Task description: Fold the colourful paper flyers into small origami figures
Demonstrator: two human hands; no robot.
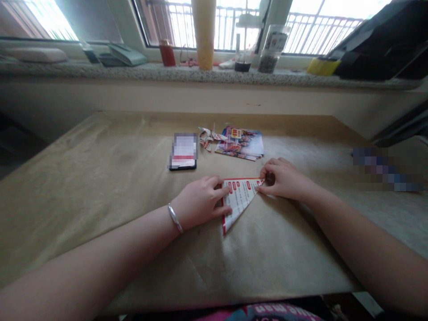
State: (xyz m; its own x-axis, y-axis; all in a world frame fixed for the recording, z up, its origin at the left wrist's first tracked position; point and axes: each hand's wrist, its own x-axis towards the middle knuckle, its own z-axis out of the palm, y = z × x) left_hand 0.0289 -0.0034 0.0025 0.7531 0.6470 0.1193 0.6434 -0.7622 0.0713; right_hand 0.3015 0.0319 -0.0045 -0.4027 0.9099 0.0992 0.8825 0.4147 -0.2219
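Observation:
A printed paper sheet (242,194), folded into a triangle with red edges and red labels, lies on the table in front of me. My left hand (202,199), with a silver bangle at the wrist, rests on the triangle's left side; its fingers are spread and press the paper down. At the triangle's right corner my right hand (282,178) is closed, pinching the tip between thumb and fingers. Just beyond the triangle are a stack of colourful leaflets (245,141) and a crumpled, folded paper piece (207,137).
A phone (183,151) lies beyond my left hand on the tan-covered table (100,191). A blurred long object (384,169) is at the far right. Bottles, a red jar (166,53) and a yellow item (323,66) stand on the windowsill (207,78).

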